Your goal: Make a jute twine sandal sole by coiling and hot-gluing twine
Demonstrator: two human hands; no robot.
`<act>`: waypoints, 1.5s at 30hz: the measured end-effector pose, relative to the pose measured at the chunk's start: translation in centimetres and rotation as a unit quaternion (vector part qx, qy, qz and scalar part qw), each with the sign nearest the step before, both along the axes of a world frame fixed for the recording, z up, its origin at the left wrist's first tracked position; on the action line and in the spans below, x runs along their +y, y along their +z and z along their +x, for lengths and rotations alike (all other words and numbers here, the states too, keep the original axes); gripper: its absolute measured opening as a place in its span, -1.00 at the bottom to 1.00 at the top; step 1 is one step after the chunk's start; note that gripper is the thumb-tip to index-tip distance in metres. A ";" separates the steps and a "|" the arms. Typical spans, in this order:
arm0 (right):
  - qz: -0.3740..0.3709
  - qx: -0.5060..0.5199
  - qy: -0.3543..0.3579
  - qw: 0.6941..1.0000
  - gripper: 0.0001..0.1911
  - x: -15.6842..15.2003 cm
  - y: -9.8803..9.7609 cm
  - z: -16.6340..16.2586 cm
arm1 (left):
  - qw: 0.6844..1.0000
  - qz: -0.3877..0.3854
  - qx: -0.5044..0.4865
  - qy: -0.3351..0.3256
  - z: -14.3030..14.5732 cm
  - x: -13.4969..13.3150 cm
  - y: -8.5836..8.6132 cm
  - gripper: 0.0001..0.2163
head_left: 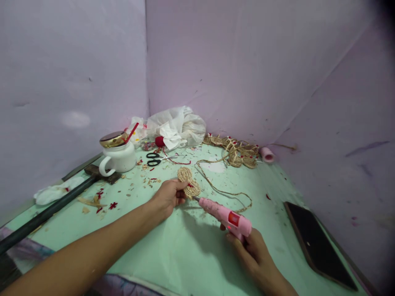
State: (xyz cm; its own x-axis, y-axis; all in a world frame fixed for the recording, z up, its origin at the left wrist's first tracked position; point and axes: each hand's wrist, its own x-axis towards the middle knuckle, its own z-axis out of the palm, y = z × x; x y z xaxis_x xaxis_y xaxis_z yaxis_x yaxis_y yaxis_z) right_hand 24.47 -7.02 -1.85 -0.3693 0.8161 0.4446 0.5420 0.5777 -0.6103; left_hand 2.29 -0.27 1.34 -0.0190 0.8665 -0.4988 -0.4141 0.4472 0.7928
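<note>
My left hand [168, 197] pinches a small piece of coiled jute rope [189, 181], two joined spirals, just above the green table [173, 246]. My right hand [251, 248] grips a pink glue gun [226, 216] by its handle. The gun's nozzle touches the lower edge of the jute piece. A loose jute cord [225, 191] trails from near the piece across the table to the right.
Behind lie black scissors [156, 159], a white mug with a gold lid [119, 156], a crumpled plastic bag [175, 127], a pile of jute pieces [236, 152] and a pink spool [267, 155]. A dark phone [317, 242] lies at right, a hammer [52, 207] at left. Walls enclose the corner.
</note>
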 end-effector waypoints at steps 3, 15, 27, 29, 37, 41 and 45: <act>0.010 0.002 -0.004 1.000 -0.81 0.0 0.2 -0.1 | 1.000 -0.001 -0.001 0.001 0.0 0.0 0.0 -0.93; -0.008 -0.004 -0.041 0.999 -0.77 0.0 -0.3 0.3 | 1.000 -0.004 -0.013 0.014 -0.1 0.0 0.0 -0.94; -0.091 0.069 -0.049 0.992 -0.72 0.1 -0.2 0.4 | 1.000 0.006 -0.002 0.002 -0.3 0.0 0.0 -0.93; -0.122 0.099 -0.055 0.986 -0.69 0.1 -0.2 0.4 | 1.000 0.012 0.000 -0.003 -0.3 -0.1 0.0 -0.92; -0.217 0.194 -0.014 0.957 -0.62 0.5 1.0 0.3 | 1.000 0.029 -0.008 -0.002 -0.3 -0.2 0.1 -0.88; -0.225 0.200 -0.009 0.954 -0.62 0.6 1.2 0.4 | 0.999 0.033 -0.017 0.004 -0.3 -0.1 0.0 -0.87; -0.209 0.186 -0.006 0.960 -0.67 0.4 1.1 0.3 | 0.999 0.034 -0.020 0.007 -0.4 0.0 0.0 -0.90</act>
State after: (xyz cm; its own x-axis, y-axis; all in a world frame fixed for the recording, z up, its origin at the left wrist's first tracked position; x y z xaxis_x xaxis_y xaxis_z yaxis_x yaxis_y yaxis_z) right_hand 24.79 -6.58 -0.77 -0.2379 0.9550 0.1768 0.2458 0.2354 -0.9403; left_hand 1.92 -0.27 1.34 -0.0127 0.8986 -0.4386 -0.4526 0.3860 0.8038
